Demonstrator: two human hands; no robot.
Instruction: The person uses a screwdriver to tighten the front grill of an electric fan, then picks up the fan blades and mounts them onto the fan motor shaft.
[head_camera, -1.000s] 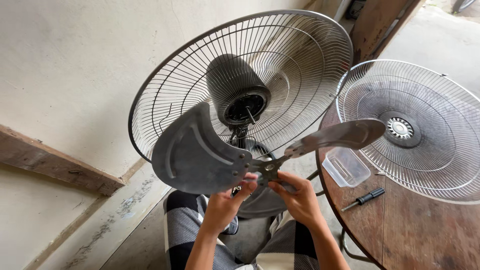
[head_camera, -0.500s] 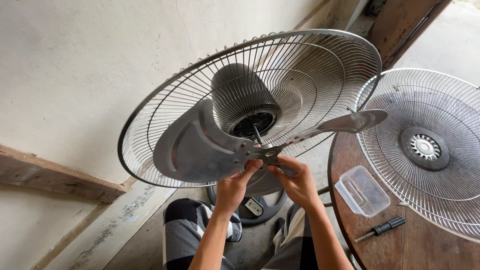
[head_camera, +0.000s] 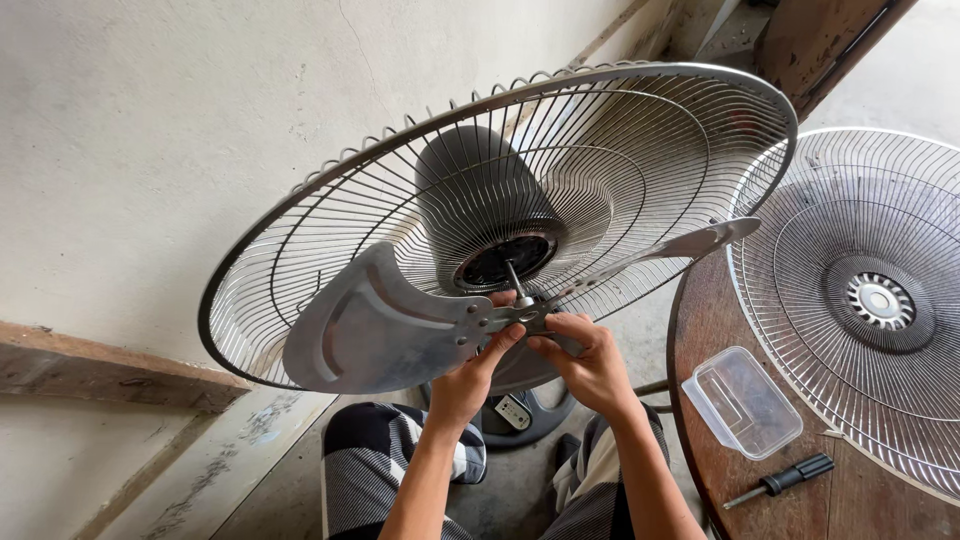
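Two hands, left hand (head_camera: 470, 375) and right hand (head_camera: 590, 360), grip one fan blade assembly (head_camera: 470, 320) between two grilles.

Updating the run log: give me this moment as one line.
left hand: grips metal fan blade at hub | right hand: grips hub | hub at motor shaft | rear grille mounted | front grille on table

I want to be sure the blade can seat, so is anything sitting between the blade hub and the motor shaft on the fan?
Nothing visible does. Both hands, left and right, hold the metal fan blade at its hub, right at the tip of the motor shaft. The rear guard sits behind the blade, not between them.
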